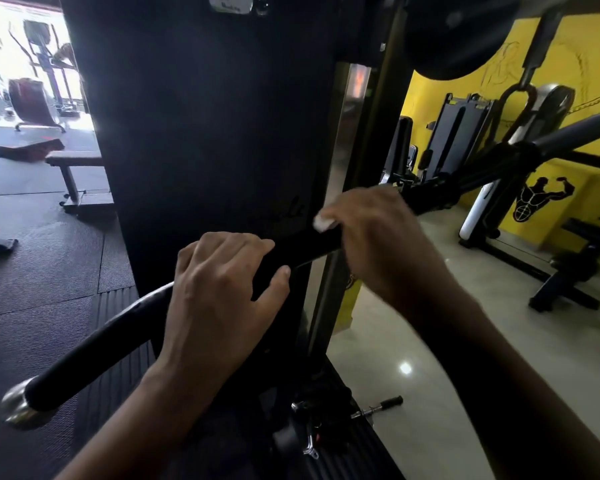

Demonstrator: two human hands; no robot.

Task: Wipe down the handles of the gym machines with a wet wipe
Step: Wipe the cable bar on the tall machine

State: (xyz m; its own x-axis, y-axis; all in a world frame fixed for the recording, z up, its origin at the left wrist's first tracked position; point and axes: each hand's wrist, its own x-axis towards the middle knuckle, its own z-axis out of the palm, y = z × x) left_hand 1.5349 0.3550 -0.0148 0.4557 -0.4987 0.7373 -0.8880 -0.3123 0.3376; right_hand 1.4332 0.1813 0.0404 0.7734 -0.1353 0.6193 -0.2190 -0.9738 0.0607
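A long black bar [94,348] slants across the view, from a metal cap [14,407] at lower left up to the right, in front of a machine's dark column [205,133]. The left hand [219,282] grips the bar near its middle, fingers curled over the top and thumb underneath. Just beside it, further up the bar, the right hand [371,237], slightly blurred, wraps over the bar and clutches a white wipe [323,223] against it, a corner showing past the fingertips. A bench [73,161] stands on dark mats [32,271] at left; a yellow wall [596,64] lies at right.
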